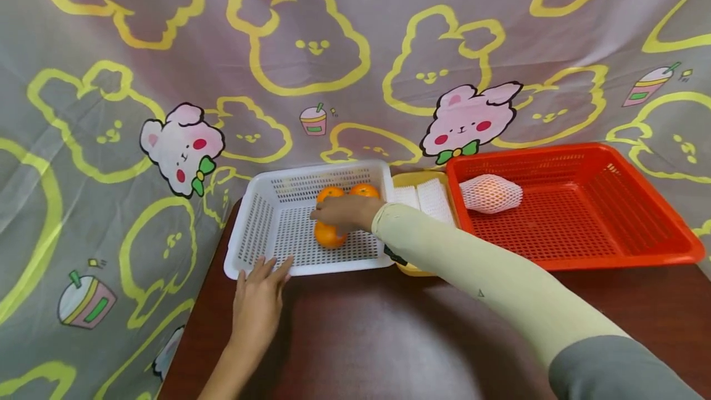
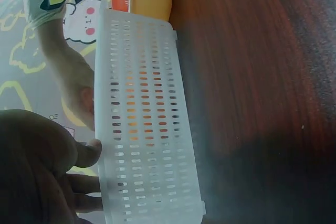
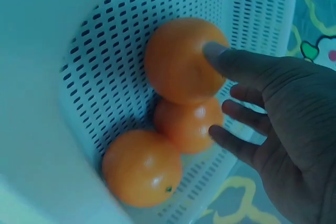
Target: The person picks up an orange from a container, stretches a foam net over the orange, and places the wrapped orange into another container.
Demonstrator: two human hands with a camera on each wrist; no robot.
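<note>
One right hand (image 1: 349,212), loosely spread with fingers slightly bent, touches its thumb to a smooth, round orange (image 3: 178,69) without closing around it. Two more oranges (image 3: 142,169) lie close by, in the right part of the perforated plastic white basket (image 1: 333,269). The left hand (image 1: 258,307) rests extended fingers on its near rim. To the right, a yellow container (image 1: 418,270) bears textured white sleeves (image 1: 436,199); farther right, a latticed red basket (image 1: 555,263) holds a mesh-wrapped bundle (image 1: 491,194). Beneath lies the dark, wood-grained bench (image 1: 355,338).
</note>
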